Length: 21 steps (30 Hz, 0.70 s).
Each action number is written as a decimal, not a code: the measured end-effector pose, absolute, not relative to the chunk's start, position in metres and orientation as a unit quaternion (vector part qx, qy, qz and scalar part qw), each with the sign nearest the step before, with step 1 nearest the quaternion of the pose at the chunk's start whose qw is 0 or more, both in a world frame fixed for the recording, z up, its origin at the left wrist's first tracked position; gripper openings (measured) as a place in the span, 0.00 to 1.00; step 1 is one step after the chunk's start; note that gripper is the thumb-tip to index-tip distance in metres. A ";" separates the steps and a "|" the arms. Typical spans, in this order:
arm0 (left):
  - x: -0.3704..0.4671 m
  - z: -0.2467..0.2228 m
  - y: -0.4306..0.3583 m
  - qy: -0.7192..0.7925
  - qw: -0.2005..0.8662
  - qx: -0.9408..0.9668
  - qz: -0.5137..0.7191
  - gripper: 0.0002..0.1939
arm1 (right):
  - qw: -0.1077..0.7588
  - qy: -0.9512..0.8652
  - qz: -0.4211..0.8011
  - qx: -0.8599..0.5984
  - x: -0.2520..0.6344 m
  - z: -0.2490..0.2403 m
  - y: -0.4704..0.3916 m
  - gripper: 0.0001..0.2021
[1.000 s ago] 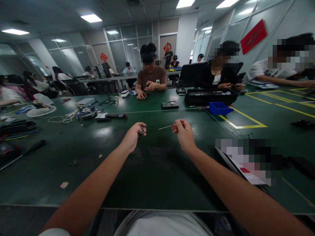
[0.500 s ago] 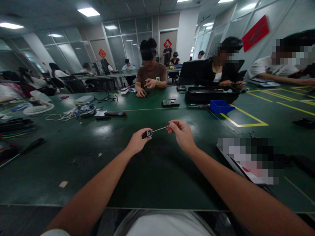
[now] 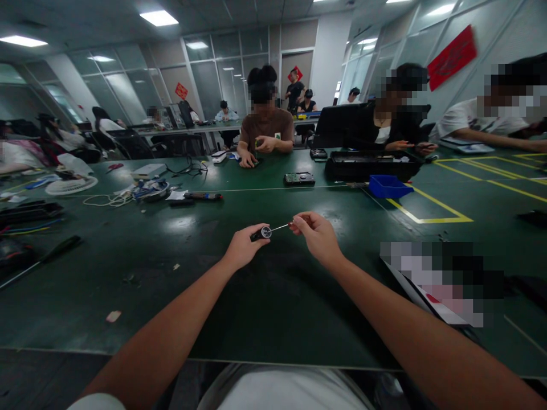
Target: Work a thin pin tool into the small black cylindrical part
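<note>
Between its thumb and fingers, my left hand (image 3: 243, 248) grips a small dark cylindrical part (image 3: 260, 233) with a round, light-rimmed end facing right. My right hand (image 3: 315, 232) pinches a screwdriver by its reddish handle, mostly hidden by the fingers. The thin metal shaft of the screwdriver (image 3: 280, 227) points left, its tip at the round end of the part. Both hands are raised over the green table (image 3: 273, 296), a short distance apart.
A hard drive (image 3: 299, 179) lies beyond my hands, with a blue bin (image 3: 390, 187) and a long black case (image 3: 371, 166) to its right. A pen-like tool (image 3: 203, 196) and tangled cables (image 3: 150, 191) are at left. A person (image 3: 267, 125) works opposite.
The dark part in my left hand has turned so its round end faces more towards the screwdriver, and the hand sits slightly further right. The whole view has shifted slightly.
</note>
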<state>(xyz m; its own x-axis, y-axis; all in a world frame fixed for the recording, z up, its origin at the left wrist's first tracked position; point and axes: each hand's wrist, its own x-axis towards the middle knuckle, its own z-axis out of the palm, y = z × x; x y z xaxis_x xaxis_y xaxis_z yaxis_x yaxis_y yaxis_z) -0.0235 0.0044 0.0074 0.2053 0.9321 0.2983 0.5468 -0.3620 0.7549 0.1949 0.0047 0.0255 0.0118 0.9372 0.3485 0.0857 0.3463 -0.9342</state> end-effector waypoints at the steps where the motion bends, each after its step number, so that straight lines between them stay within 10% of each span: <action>1: -0.024 0.007 0.005 0.503 0.253 0.735 0.379 0.22 | 0.560 -0.602 0.373 -0.431 0.195 0.026 0.004 0.11; 21: -0.027 0.001 0.006 0.491 0.189 0.775 0.349 0.22 | 0.482 -0.692 0.256 -0.473 0.194 0.037 -0.010 0.07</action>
<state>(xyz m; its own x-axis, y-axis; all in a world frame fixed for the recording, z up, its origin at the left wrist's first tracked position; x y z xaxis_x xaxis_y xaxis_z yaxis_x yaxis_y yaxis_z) -0.0270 0.0055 0.0006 0.2738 0.8935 0.3561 0.6294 -0.4464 0.6361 0.1937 -0.0096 0.0367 -0.0879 0.9013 0.4242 0.4073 0.4211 -0.8104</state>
